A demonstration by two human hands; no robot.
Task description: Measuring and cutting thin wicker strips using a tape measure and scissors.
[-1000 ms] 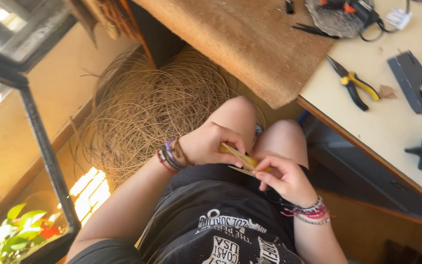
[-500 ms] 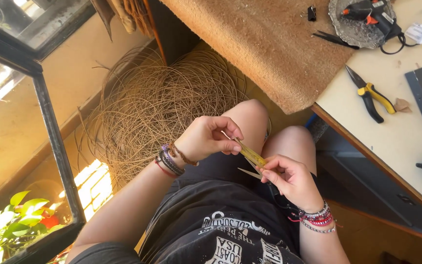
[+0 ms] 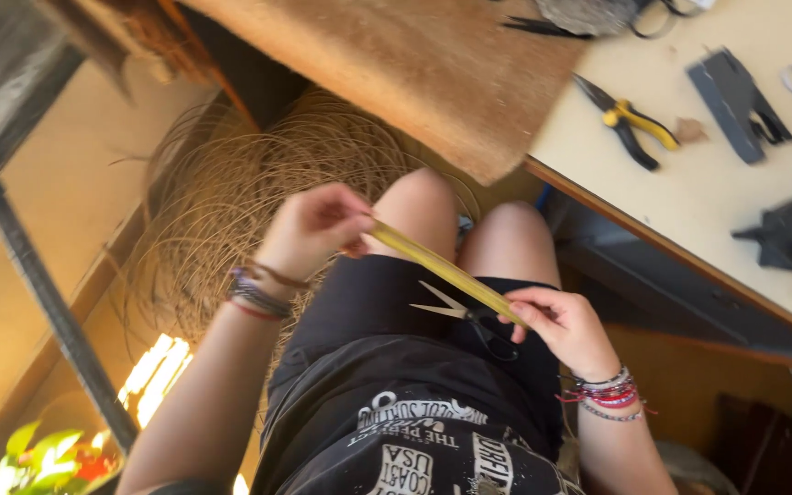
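At the centre of the frame the left hand point(image 3: 318, 225) pinches one end of a flat yellow strip point(image 3: 442, 268), fingers closed on it just left of the bare knees. The strip runs taut, slanting down to the right, to the right hand point(image 3: 563, 323), which grips its other end and also holds a pair of small scissors point(image 3: 458, 313), blades open and pointing left over the black shorts. A coil of thin tan reed point(image 3: 231, 197) lies on the floor behind the left hand. At the upper right, the table point(image 3: 717, 197) carries yellow-handled pliers point(image 3: 625, 121) beside a brown fibre mat point(image 3: 433, 64).
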